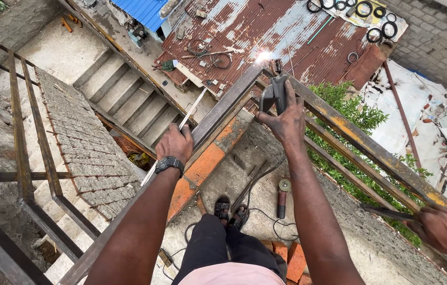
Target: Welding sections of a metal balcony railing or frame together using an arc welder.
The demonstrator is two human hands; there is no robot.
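I look down over a rusty steel railing (223,113) whose two top rails meet at a corner. A bright white spark (264,55) burns at that corner. My right hand (288,122) is shut on a dark welding holder (275,94), its tip pointing at the spark. My left hand (175,143), with a black wristwatch (169,163), rests on the left rail and grips a thin flat metal strip (194,108) lying along it. Another person's hand (444,229) at the lower right holds the right rail (371,150).
An angle grinder (283,196) and black cables (265,219) lie on the concrete floor by my sandalled feet (231,210). Orange bricks (202,166) sit under the rail. Concrete stairs (128,100) drop away at left; a rusty corrugated roof (286,31) and a green bush (350,113) lie beyond.
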